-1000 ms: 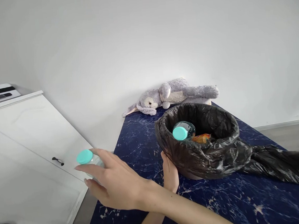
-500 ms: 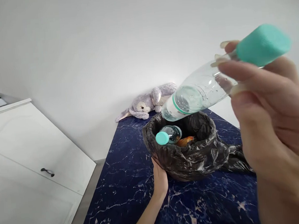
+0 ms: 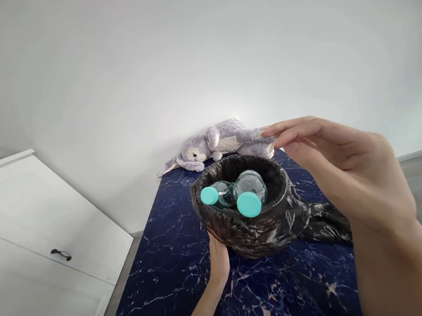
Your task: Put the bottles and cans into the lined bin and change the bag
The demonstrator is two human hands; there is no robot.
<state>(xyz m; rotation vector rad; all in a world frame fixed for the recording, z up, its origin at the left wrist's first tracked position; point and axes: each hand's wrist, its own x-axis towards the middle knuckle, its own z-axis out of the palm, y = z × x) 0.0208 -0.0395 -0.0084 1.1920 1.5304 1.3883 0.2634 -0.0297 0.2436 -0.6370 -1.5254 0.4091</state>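
Observation:
A round bin lined with a black plastic bag (image 3: 271, 224) stands on the dark blue marbled table (image 3: 176, 272). Two clear plastic bottles with teal caps lie inside it, one (image 3: 214, 195) at the left and one (image 3: 249, 194) leaning toward me. My left hand (image 3: 217, 259) presses against the bin's near left side; its fingers are hidden behind the bag. My right hand (image 3: 347, 171) hovers to the right of and above the bin, fingers stretched out and holding nothing.
A grey plush rabbit (image 3: 217, 145) lies at the table's far end against the white wall. A white cabinet (image 3: 38, 239) with a dark handle stands to the left. The bag's loose tail (image 3: 325, 222) trails to the right of the bin.
My right hand carried a bottle from the left side across to above the bin and let it go; the bottle now lies in the bin beside the first one. The left hand stays on the bin.

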